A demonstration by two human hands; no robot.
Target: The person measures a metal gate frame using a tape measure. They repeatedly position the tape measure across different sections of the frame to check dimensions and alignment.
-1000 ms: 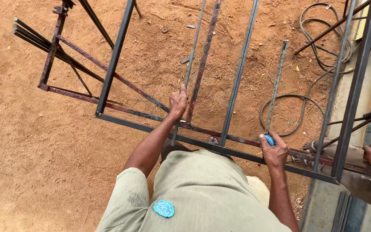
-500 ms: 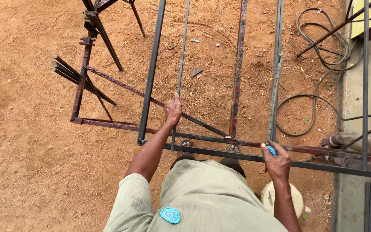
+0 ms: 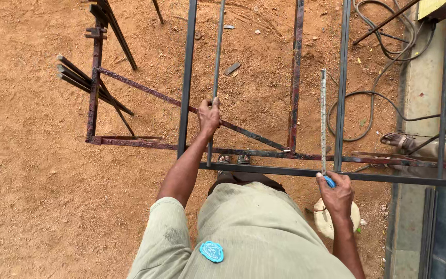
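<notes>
Rusty stand [image 3: 96,93]: sitting on the dirt ground [image 3: 32,196] at far left, its upright running up and down the view, a bundle of dark rods [image 3: 78,82] sticking out to the left from it
Dark frame [image 3: 331,174]: lying flat across the middle and right of the view; its near bar is running left to right just in front of the person, and its long bars are pointing away toward the top edge
Thin rod [image 3: 216,77]: long axis running away from the person, nearly straight up the view, near end resting by the near bar, far end leaving the top edge; lying between two of the frame's long bars
Left hand [image 3: 209,117]: fingers curling closed round the thin rod partway along it, gripping it firmly, arm stretching forward
Rusty bar [image 3: 296,72]: lying to the right of the thin rod and parallel to it, pointing away
Steel tape [image 3: 323,121]: a pale narrow strip standing straight up the view from the near bar, beside a dark long bar
Right hand [image 3: 336,195]: closing round a blue tape case [image 3: 329,181], only partly showing, and pressing it against the near bar where the strip begins
Cable [image 3: 372,98]: looping over the ground at upper right
Sandalled foot [image 3: 399,141]: another person's, showing at the right by the concrete edge
</notes>
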